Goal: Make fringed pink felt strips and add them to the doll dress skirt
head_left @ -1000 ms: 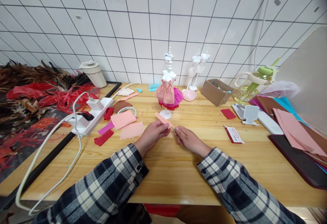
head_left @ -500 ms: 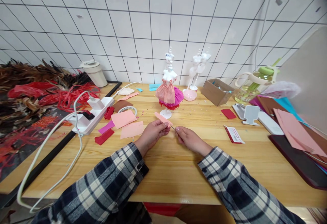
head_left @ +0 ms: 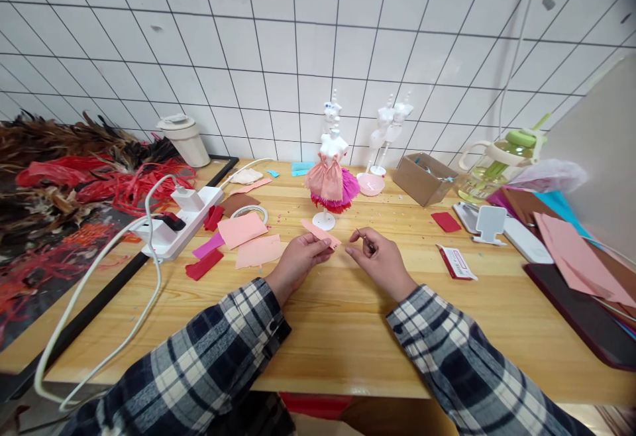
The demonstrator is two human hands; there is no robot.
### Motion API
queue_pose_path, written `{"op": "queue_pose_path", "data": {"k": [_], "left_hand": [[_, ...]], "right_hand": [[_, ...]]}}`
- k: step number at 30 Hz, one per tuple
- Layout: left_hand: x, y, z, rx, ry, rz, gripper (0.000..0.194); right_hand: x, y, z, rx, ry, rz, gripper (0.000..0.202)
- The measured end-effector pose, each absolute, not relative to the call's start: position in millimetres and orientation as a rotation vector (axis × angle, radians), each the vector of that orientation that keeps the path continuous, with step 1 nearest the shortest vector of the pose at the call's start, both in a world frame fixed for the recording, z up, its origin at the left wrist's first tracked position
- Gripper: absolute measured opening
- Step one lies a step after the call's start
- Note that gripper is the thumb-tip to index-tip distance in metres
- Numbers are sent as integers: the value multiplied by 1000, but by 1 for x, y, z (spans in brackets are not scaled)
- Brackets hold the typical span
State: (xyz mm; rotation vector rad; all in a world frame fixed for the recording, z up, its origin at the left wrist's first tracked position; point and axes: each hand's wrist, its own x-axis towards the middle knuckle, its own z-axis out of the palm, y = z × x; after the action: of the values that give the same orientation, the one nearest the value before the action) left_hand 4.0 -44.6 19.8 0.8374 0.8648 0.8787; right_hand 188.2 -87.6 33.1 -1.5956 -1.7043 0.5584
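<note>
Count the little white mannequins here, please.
4: the skirted mannequin at center, the mannequin partly hidden behind it, and, farther right, a left mannequin and a right mannequin, close together. More could be hidden.

Plaid sleeves (head_left: 199,350) — navy, cream; paper strip (head_left: 317,228) pink; skirt (head_left: 332,185) — peach, magenta, red.

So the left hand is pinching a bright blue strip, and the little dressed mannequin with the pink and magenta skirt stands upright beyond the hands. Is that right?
Not quite: the strip is peach-pink, not bright blue, as the head view shows. The left hand is indeed pinching it, and the dressed mannequin does stand upright beyond the hands.
</note>
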Motion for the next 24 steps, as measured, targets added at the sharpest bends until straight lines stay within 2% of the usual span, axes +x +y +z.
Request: {"op": "queue_pose_path", "data": {"k": [5,15,24], "left_hand": [[4,-46,22,891,847,827,27],[3,-47,24,924,853,778,24],[3,-46,24,849,842,813,22]], "right_hand": [[179,-93,33,-1522,-1845,510,25],[181,-89,28,-1650,-1957,380,20],[182,-92,31,-1582,-1953,473,19]]}}
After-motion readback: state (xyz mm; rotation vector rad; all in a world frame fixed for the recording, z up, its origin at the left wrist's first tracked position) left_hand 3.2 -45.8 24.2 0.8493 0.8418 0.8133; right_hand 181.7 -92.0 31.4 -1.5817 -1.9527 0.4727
